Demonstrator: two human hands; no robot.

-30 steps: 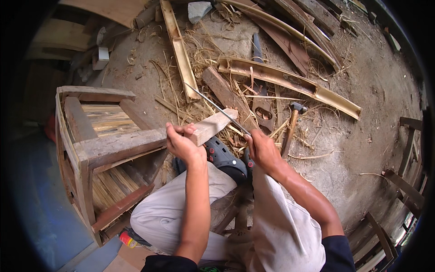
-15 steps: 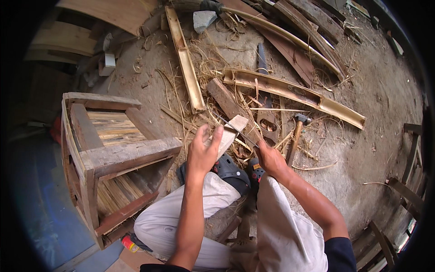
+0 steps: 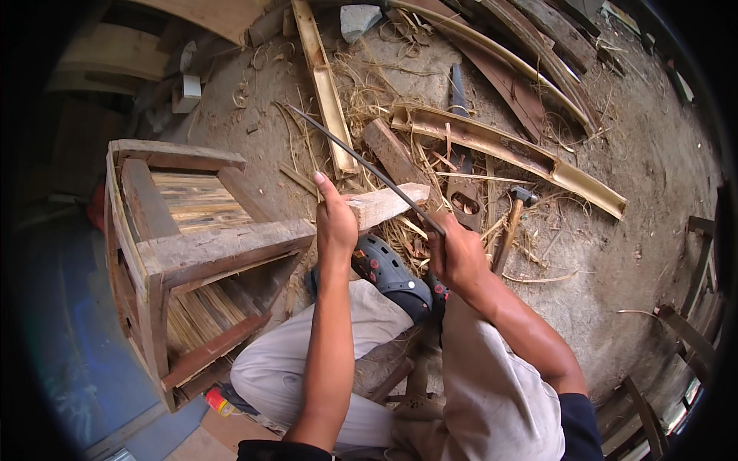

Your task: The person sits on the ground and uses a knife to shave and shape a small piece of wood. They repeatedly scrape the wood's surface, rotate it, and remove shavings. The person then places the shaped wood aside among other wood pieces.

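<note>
My left hand [image 3: 337, 221] is closed round one end of a short, pale wooden block [image 3: 390, 205], its thumb pointing up. The block extends to the right, with its free end near my right hand. A long, thin, dark blade [image 3: 355, 157], seen nearly edge-on, slants up and left from my right hand [image 3: 461, 260]. That hand is wrapped round its near end, and the grip is hidden by the fingers. The blade passes over the block's right end; I cannot tell whether they touch. Both hands are above my shoe [image 3: 388, 270].
A wooden stool-like frame [image 3: 231, 250] stands at left. Ahead on the littered ground lie split bamboo lengths [image 3: 511, 154], a dark plank [image 3: 392, 150], a handsaw [image 3: 464, 201], a hammer [image 3: 510, 227] and curled shavings. Boards [image 3: 538, 38] are piled at far right, beside a grey stone [image 3: 359, 21].
The block has turned from steeply slanted to nearly level, and my left hand has closed round its end. The blade now shows longer, reaching farther up and left.
</note>
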